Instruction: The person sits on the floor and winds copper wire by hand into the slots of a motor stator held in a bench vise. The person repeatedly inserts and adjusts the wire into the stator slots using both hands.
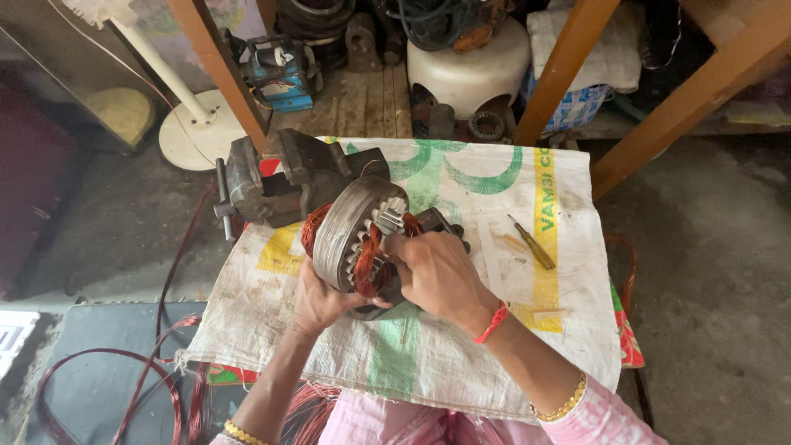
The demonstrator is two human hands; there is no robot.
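My left hand [317, 301] cups the underside of a motor stator [356, 235], fingers curled around its grey steel ring, holding it tilted above the sack-covered tabletop [461, 346]. My right hand [437, 272] presses into the copper windings [368, 264] at its open face, fingers bunched together, seemingly pinching wire, though the tips are hidden. A bench vise [280, 181] sits just beyond, a yellow-handled screwdriver [531, 243] lies right.

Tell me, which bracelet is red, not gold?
The thin red thread band on the right hand's wrist. The beaded bracelet farther up that arm and the one on the left arm are both gold.
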